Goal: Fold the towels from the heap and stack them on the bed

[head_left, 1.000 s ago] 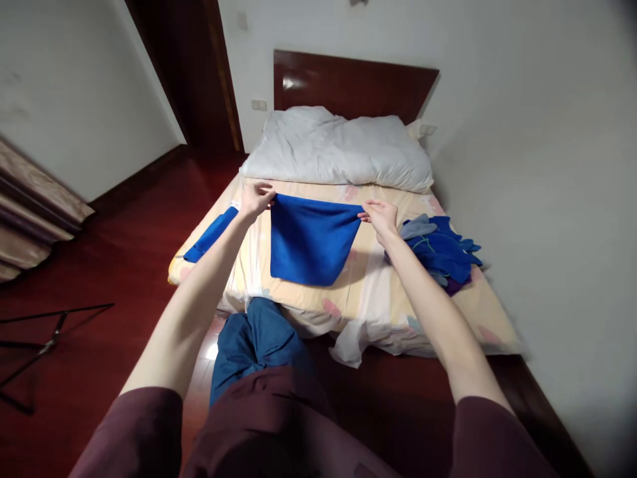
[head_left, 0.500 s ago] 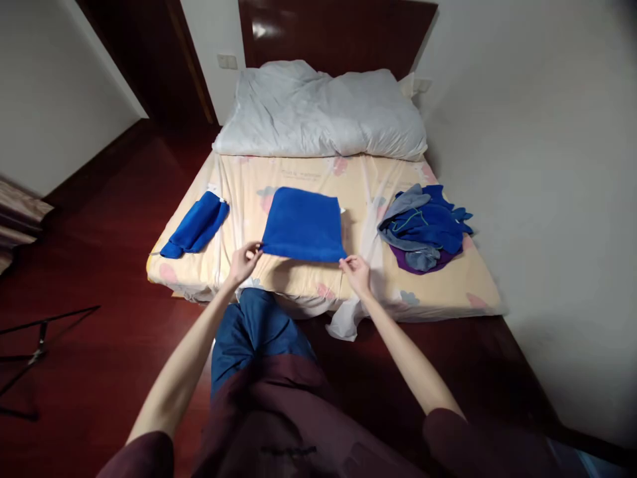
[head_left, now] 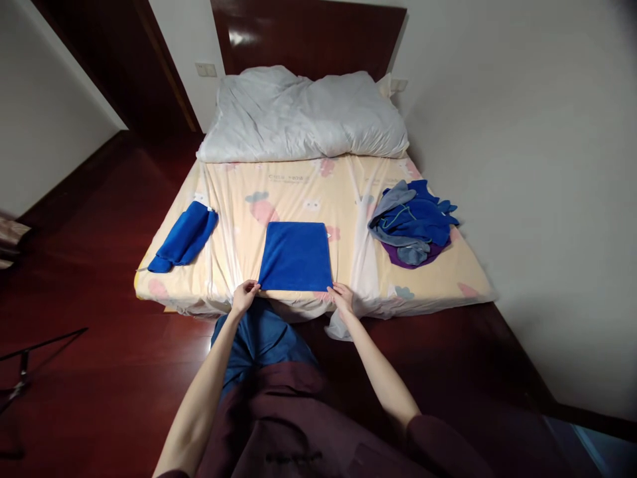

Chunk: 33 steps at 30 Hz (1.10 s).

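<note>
A blue cloth (head_left: 295, 257), roughly square and smooth, lies flat near the front edge of the bed. My left hand (head_left: 245, 296) pinches its near left corner between thumb and fingers. At the near right corner, my right hand (head_left: 342, 297) grips the cloth the same way, so the near edge is drawn straight between both hands. Off to the left rests a loosely folded blue cloth bundle (head_left: 185, 238). A heap of blue, grey and purple cloths (head_left: 412, 219) sits on the right side of the bed.
The bed (head_left: 293, 192) has a pale yellow patterned cover under clear plastic. A grey-white quilt (head_left: 308, 119) is piled by the dark wooden headboard (head_left: 313, 36). A white wall (head_left: 517, 166) stands to the right. Thin black metal legs (head_left: 24, 368) show on the floor at left.
Both hands have come down and nearer to my body, still holding the near corners. The blue cloth, raised and tilted before, now lies flat on the bed.
</note>
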{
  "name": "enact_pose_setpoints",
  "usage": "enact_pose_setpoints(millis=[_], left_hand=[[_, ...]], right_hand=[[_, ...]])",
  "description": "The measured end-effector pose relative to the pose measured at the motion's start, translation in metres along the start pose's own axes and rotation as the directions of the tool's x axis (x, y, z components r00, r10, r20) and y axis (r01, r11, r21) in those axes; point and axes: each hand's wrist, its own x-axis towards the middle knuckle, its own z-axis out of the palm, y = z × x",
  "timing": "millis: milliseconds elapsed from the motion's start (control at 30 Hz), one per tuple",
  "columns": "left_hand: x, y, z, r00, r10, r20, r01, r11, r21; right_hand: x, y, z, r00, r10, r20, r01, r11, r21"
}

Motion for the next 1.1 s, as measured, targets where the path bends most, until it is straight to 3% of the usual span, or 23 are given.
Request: enact_pose_setpoints(millis=[367, 600, 700, 867, 1100], left_hand=[[-0.031, -0.009, -0.017, 0.995, 0.080, 0.060, -0.081, 0.997, 0.011], [-0.045, -0.010, -0.033, 0.963, -0.046, 0.266, 0.044, 0.999, 0.012], [-0.027, -0.002, -0.027, 0.958, -0.113, 0.264, 0.121, 0.993, -0.013], [0.029, 0.017, -0.013, 0.948, -0.224, 0.225, 0.228, 0.974, 0.007], [0.128, 0.031, -0.001, 0.967, -0.248, 0.058, 0.249, 0.969, -0.007]], right_hand=[[0.001, 0.013, -0.027, 0.983, 0.104, 0.154, -0.111, 0.993, 0.042], [0.013, 0.016, -0.046, 0.936, 0.193, 0.293, -0.188, 0.981, -0.046], [0.030, 0.001, -0.038, 0.923, 0.181, 0.340, -0.169, 0.984, -0.064], [0.072, -0.033, -0.007, 0.948, 0.112, 0.298, -0.077, 0.989, -0.126], [0.167, -0.054, 0.049, 0.975, -0.105, 0.197, 0.160, 0.945, -0.286]])
